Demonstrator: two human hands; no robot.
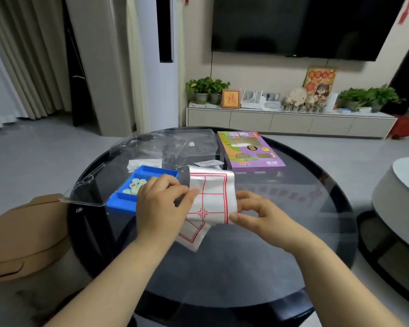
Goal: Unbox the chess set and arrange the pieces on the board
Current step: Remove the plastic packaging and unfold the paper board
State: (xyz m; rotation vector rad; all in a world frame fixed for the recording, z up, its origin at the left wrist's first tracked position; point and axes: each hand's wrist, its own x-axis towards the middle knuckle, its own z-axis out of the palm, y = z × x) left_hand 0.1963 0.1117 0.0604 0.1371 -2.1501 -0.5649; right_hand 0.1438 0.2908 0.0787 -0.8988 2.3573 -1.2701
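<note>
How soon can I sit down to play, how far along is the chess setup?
Done: the blue tray of pieces is out, the purple box aside. In hand: left hand and right hand pinch the board sheet, partly folded. Left: spread it flat and place every piece; none is on it.

A television [305, 24] hangs above a low cabinet [288, 123]. Potted plants [207, 89] and a framed picture [231, 98] stand at its left end
</note>
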